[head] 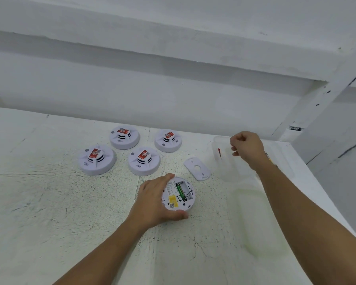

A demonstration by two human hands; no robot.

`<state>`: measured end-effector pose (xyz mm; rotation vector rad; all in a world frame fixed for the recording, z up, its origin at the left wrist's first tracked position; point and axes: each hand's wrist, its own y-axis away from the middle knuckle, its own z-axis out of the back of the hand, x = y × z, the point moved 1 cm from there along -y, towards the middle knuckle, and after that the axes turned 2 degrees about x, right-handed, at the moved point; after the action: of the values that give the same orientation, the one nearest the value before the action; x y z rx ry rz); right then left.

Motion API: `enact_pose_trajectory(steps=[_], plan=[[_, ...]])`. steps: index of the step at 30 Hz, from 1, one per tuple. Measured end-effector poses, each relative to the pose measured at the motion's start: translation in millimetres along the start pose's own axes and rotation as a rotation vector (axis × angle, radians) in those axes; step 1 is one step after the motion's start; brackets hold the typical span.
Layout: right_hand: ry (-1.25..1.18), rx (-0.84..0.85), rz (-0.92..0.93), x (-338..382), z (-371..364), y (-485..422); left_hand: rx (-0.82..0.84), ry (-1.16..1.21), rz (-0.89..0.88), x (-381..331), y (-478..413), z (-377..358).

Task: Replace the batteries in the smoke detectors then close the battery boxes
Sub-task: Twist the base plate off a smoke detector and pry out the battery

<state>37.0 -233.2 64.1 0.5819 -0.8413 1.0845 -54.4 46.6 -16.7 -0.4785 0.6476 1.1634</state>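
A white smoke detector (pixel 179 194) lies upside down near the middle of the table, its battery box uncovered with a green battery inside. My left hand (pixel 154 199) grips its left and near rim. The loose white battery cover (pixel 197 168) lies just beyond it to the right. My right hand (pixel 247 148) hovers over a clear plastic container (pixel 224 161) at the right, fingers curled closed; I cannot tell whether it holds anything. Several more white detectors with red labels stand face up further back, such as this detector (pixel 97 159) and another detector (pixel 144 161).
The white cracked table top (pixel 70 202) ends at a right edge near the container. A second clear container (pixel 257 219) lies on the near right. A white wall with a ledge runs behind the table.
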Motion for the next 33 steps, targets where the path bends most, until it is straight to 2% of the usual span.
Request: enact_pose_trajectory(steps=[4, 10, 13, 16, 21, 33], plan=[[0.113, 0.024, 0.209, 14.6, -7.5, 35.1, 0.005, 0.019, -0.010, 0.9, -1.0, -0.6], [0.424, 0.541, 0.501, 17.3, -49.0, 95.6, -0.014, 0.066, 0.014, 2.5, -0.4, -2.8], [0.577, 0.675, 0.656, 15.5, -65.5, 110.0, -0.022, 0.099, 0.022, 1.5, -0.1, -3.3], [0.698, 0.715, 0.795, 17.0, -70.7, 112.2, -0.030, 0.107, 0.015, 1.1, 0.5, -3.4], [0.879, 0.744, 0.912, 14.0, -69.6, 109.5, -0.041, 0.100, 0.035, 4.0, 0.7, -5.3], [1.016, 0.847, 1.083, 25.1, -74.6, 102.5, -0.033, 0.078, 0.016, 5.3, -0.9, -6.4]])
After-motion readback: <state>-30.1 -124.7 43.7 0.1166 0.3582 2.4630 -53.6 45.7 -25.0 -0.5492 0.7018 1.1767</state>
